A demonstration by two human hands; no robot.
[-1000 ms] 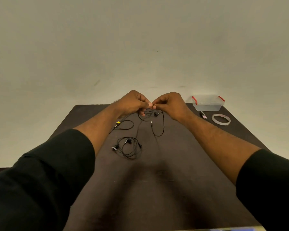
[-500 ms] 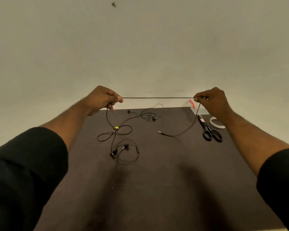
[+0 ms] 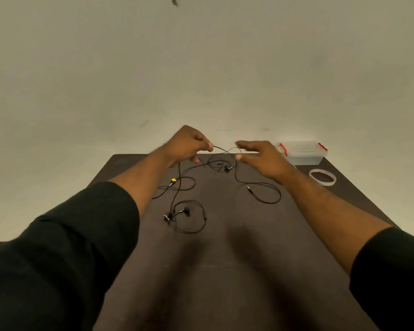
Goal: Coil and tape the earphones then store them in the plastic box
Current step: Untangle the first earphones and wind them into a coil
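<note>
The left hand is up over the far end of the table, closed in a fist w/ thumb & finger pinching the black wire of the earphones. The wire sticks out past the thumb toward the right hand. That hand is flat & loose, fingers spread out & blurry, holding nothing; the wire loops just under the fingertips, can't tell if it touches.

The rest of the wire hangs down from the left fist onto the table. It makes messy loops there: one near a small yellow tag, one round loop closer to the person w/ two black buds in it, & one more loop on the right w/ the plug at its end. One more bud lies between the hands.

The box is clear w/ red clips, lid on, at the far right corner of the table. The tape ring lies flat just beside it, nearer the person. Both are well apart from the wire. Black sleeves cover both upper arms
</note>
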